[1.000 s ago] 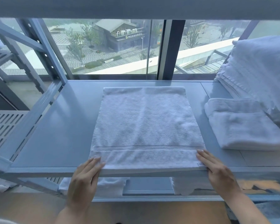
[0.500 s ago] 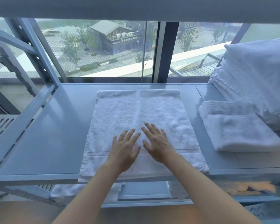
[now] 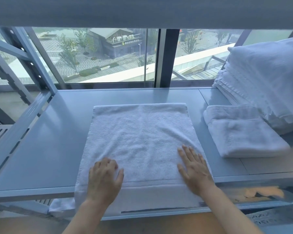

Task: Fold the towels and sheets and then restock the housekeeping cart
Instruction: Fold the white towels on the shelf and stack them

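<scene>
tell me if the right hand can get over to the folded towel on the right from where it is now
Probably yes. The right hand lies flat on the near right part of the spread towel, and only bare shelf separates it from the folded towel. The linen stack sits behind that towel, not between.

Towel (image 3: 139, 141): white terry, spread flat on the grey metal shelf (image 3: 46, 149), near edge hanging over the shelf front
Left hand (image 3: 104, 179): palm down on the towel's near left part, fingers slightly bent, blurred
Right hand (image 3: 195, 171): flat on the towel's near right part, fingers straight and spread
Folded towel (image 3: 242, 132): white, on the shelf right of the spread towel, apart from it
Linen stack (image 3: 264, 81): white, tall, behind the folded towel at far right
Window (image 3: 100, 54): behind the shelf, building and trees outside
</scene>
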### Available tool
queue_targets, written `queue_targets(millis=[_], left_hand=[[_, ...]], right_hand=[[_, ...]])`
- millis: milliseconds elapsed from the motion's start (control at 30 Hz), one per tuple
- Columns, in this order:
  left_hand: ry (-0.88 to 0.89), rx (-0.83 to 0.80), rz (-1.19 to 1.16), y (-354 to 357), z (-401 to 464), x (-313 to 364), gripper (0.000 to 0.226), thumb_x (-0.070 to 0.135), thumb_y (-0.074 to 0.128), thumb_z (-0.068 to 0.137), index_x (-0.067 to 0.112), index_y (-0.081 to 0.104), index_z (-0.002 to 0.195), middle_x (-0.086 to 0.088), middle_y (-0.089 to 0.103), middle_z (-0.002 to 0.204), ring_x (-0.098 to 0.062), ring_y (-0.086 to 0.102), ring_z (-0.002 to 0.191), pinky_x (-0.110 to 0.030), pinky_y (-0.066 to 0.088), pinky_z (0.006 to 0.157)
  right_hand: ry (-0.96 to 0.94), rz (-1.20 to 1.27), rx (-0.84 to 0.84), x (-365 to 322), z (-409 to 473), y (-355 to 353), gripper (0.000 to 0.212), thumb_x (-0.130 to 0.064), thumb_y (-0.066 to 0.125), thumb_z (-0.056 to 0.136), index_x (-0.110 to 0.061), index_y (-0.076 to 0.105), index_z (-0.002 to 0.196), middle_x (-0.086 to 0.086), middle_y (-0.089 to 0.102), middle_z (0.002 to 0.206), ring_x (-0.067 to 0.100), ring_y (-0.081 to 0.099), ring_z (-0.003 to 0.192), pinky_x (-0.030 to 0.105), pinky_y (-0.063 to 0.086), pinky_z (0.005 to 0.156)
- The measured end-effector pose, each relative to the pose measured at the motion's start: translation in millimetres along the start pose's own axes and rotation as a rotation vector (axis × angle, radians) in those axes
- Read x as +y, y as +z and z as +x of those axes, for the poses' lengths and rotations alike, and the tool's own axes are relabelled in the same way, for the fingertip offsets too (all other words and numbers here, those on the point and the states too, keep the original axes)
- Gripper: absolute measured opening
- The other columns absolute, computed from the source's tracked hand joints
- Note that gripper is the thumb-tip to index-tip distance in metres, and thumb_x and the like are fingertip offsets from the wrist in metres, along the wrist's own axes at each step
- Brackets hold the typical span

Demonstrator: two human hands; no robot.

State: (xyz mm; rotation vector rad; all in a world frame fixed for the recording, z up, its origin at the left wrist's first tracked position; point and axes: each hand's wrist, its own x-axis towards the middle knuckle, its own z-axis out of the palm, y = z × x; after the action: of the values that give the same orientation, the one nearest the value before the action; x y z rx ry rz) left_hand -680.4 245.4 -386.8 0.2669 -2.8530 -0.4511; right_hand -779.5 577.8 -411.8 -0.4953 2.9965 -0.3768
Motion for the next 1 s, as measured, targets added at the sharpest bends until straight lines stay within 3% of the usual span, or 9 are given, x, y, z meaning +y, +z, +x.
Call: queue_targets(millis=[33,100,167,233,400,533,867,933,1000], left_hand=[[0.021,0.032,-0.019,1,4,6,0.033,0.049,0.042,0.091,0.024,0.065,0.091,0.006,0.06,0.103,-0.027,0.06,0.096,-0.044,0.048,0.084],[0.106,-0.008,-0.043,6,18,20,0.032,0.045,0.05,0.096,0.025,0.067,0.114,0.002,0.06,0.128,-0.028,0.057,0.117,-0.048,0.046,0.098],[0.162,-0.166,-0.021,17,35,34,0.05,0.049,0.045,0.102,0.031,0.045,0.149,0.003,0.035,0.162,-0.025,0.031,0.149,-0.055,0.03,0.118],[0.168,-0.295,0.015,30,48,44,0.061,0.054,0.035,0.105,0.037,0.019,0.161,0.009,0.007,0.171,-0.021,0.002,0.158,-0.058,0.01,0.125],[0.183,-0.318,0.107,53,45,37,0.067,0.065,0.011,0.1,0.042,0.001,0.162,0.013,-0.009,0.171,-0.017,-0.017,0.157,-0.054,-0.009,0.125],[0.187,-0.31,0.122,52,40,33,0.07,0.069,0.006,0.096,0.045,0.001,0.162,0.016,-0.009,0.171,-0.014,-0.017,0.157,-0.051,-0.009,0.126],[0.182,-0.323,0.101,50,39,33,0.07,0.068,0.007,0.096,0.045,0.001,0.161,0.017,-0.009,0.171,-0.014,-0.016,0.157,-0.052,-0.007,0.126],[0.16,-0.306,0.064,46,39,38,0.066,0.066,0.022,0.097,0.043,0.02,0.159,0.013,0.009,0.171,-0.018,-0.001,0.159,-0.053,0.0,0.126],[0.151,-0.22,0.026,40,41,46,0.053,0.064,0.037,0.092,0.037,0.05,0.136,0.008,0.044,0.15,-0.023,0.035,0.144,-0.054,0.025,0.119]], right_hand=[[0.007,-0.011,0.0,-4,-12,3,0.064,-0.049,0.025,0.106,-0.034,0.003,0.164,-0.015,-0.01,0.17,0.006,-0.017,0.156,0.039,-0.004,0.128],[0.026,-0.004,0.01,-18,-32,7,0.064,-0.048,0.022,0.105,-0.033,0.007,0.165,-0.013,-0.006,0.171,0.007,-0.013,0.157,0.039,0.0,0.128],[0.027,0.054,0.052,-39,-42,5,0.065,-0.045,0.024,0.1,-0.027,0.026,0.162,-0.007,0.014,0.171,0.012,0.008,0.158,0.04,0.015,0.126],[-0.031,0.13,0.1,-60,-37,2,0.064,-0.042,0.027,0.098,-0.023,0.037,0.158,-0.006,0.026,0.168,0.013,0.02,0.156,0.041,0.025,0.122],[-0.185,0.142,0.01,-89,44,-8,0.062,-0.041,0.036,0.106,-0.028,0.017,0.164,-0.013,0.001,0.172,0.011,-0.004,0.158,0.044,0.003,0.126],[-0.136,0.015,-0.107,-78,109,-14,0.065,-0.042,0.039,0.107,-0.025,0.015,0.164,-0.006,0.0,0.173,0.019,0.0,0.159,0.051,0.003,0.127],[0.182,0.006,-0.071,-19,170,-51,0.064,-0.046,0.029,0.109,-0.02,0.012,0.165,0.006,-0.002,0.173,0.021,-0.003,0.159,0.044,0.003,0.128],[0.182,-0.005,-0.069,-26,171,-49,0.064,-0.044,0.029,0.109,-0.018,0.012,0.165,0.007,-0.003,0.173,0.023,-0.002,0.159,0.047,0.003,0.127],[0.105,0.019,-0.042,-39,163,-39,0.063,-0.041,0.032,0.108,-0.018,0.015,0.164,0.006,0.001,0.173,0.023,0.001,0.159,0.05,0.004,0.127]])
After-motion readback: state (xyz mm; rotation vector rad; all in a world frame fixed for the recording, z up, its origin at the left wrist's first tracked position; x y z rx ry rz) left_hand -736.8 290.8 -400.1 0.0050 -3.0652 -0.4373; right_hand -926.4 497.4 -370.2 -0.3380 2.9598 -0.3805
